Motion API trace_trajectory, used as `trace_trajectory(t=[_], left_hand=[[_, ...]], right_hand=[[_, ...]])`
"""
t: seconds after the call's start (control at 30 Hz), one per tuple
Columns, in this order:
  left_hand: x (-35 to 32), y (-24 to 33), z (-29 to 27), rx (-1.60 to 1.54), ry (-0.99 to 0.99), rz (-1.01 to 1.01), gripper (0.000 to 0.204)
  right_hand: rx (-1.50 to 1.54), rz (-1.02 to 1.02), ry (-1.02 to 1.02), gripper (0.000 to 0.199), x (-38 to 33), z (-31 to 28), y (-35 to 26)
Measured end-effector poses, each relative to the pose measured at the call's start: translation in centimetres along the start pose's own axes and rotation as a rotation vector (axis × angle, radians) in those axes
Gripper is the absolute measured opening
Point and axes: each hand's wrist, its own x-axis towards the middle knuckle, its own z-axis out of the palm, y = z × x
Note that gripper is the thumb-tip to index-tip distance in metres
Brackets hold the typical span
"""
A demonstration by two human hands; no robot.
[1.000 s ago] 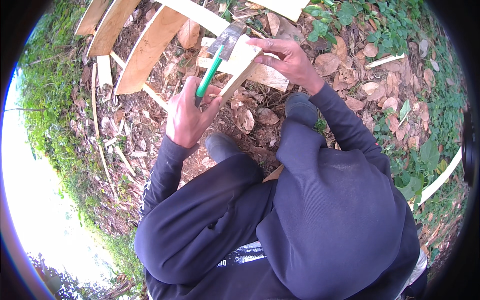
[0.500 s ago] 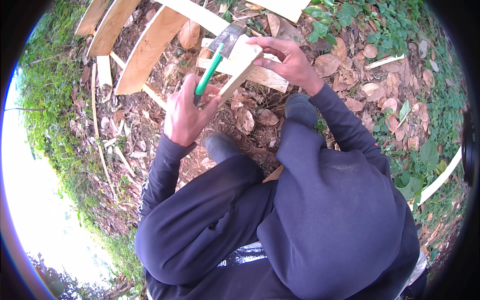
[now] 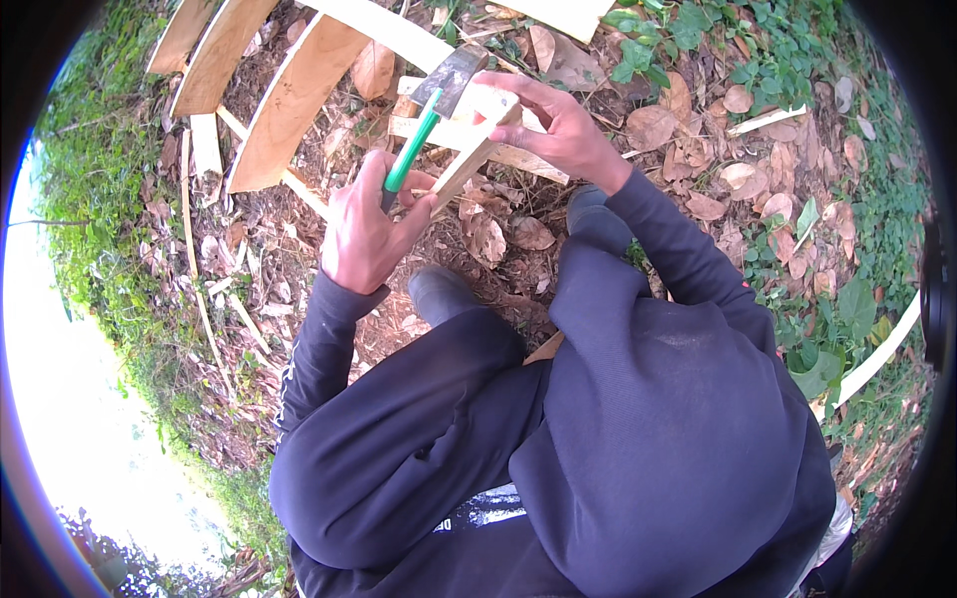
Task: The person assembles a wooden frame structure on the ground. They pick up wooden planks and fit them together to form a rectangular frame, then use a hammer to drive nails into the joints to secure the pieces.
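My left hand [image 3: 361, 221] is closed around the grip of a green-handled tool [image 3: 412, 151] with a broad, dark metal head [image 3: 454, 76]. Its thumb and fingertips also meet the near end of a pale wooden batten [image 3: 465, 169]. At the batten's far end, my right hand [image 3: 560, 125] pinches the wood between thumb and fingers. The metal head lies right beside that end, just left of my right fingertips; whether it touches the wood I cannot tell. Part of the grip is hidden by my left fingers.
Curved wooden slats [image 3: 294, 100] stand joined to a pale rail at the upper left. A flat board [image 3: 533, 161] lies behind the batten. Dry leaves [image 3: 653, 130] and wood strips cover the ground, with green plants [image 3: 688, 35] beyond. My boots [image 3: 442, 294] and bent knees are close below.
Both hands, the tool and the batten have shifted slightly left. My right fingers have moved a little along the batten's far end, and both grips remain closed.
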Motion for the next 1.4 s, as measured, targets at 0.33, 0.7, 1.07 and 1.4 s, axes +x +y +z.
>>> trace_trajectory(t=[0.33,0.7,1.07,1.4], left_hand=[[0.0,1.0,-2.3,0.042,0.064,0.124,0.014],[-1.9,3.7,-6.1,0.201,0.007,0.004,0.022],[-2.6,5.8,-5.9,0.154,0.077,0.090,0.021],[-1.8,4.3,-3.2,0.200,-0.040,0.103,0.016]], right_hand=[[-0.099,-0.020,-0.014,0.052,0.3,-0.3,0.6],[0.032,0.270,-0.129,0.043,-0.7,-0.9,2.5],[-0.006,0.229,-0.127,0.042,-0.7,-1.2,2.6],[-0.061,0.271,-0.159,0.041,-0.6,-1.4,2.7]])
